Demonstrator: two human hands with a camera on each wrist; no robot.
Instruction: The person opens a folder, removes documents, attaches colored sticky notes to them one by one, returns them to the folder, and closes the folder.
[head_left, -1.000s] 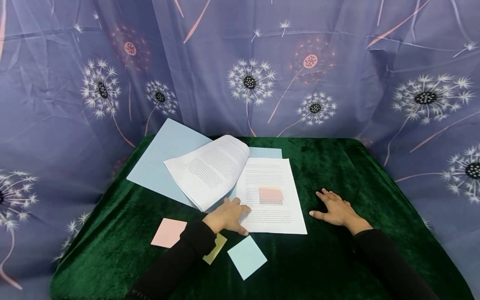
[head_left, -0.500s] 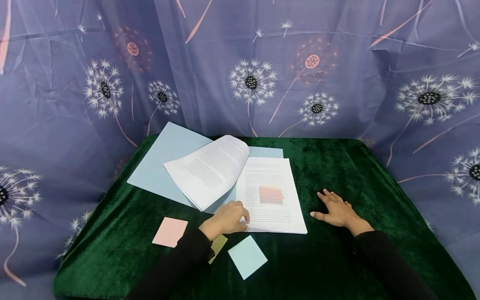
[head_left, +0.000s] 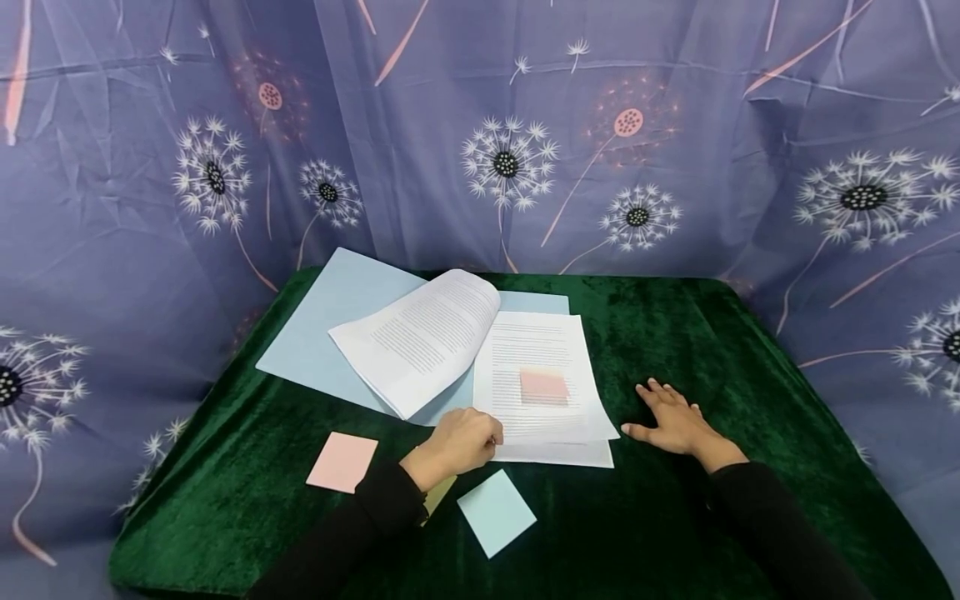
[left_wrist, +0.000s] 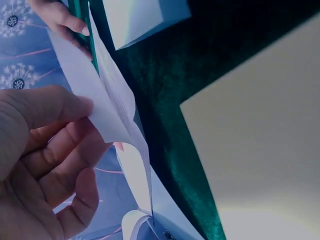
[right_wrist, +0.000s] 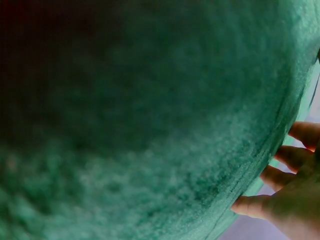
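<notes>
My left hand [head_left: 459,442] pinches the lower left corner of a printed sheet [head_left: 540,427], thumb on one side and fingers on the other. In the left wrist view that lifted page [left_wrist: 82,82] rises apart from the page under it. A pink patch [head_left: 544,387] shows on the printed sheet, looking faint as if through the paper. Pages turned over earlier in the stack [head_left: 420,342] curl to the left above a light blue folder [head_left: 315,333]. My right hand [head_left: 672,423] rests with spread fingers on the green cloth, right of the papers.
A pink sticky-note pad [head_left: 342,462] lies left of my left wrist. A yellow pad [head_left: 437,495] is partly hidden under that forearm, and a pale blue pad [head_left: 497,513] sits to its right. Green velvet [head_left: 645,525] covers the table; a dandelion-print curtain [head_left: 420,167] hangs behind.
My left hand has gone from spread fingers at the sheet's corner to pinching it. The top sheet's lower edge has lifted, exposing the page below. My right hand stays in place.
</notes>
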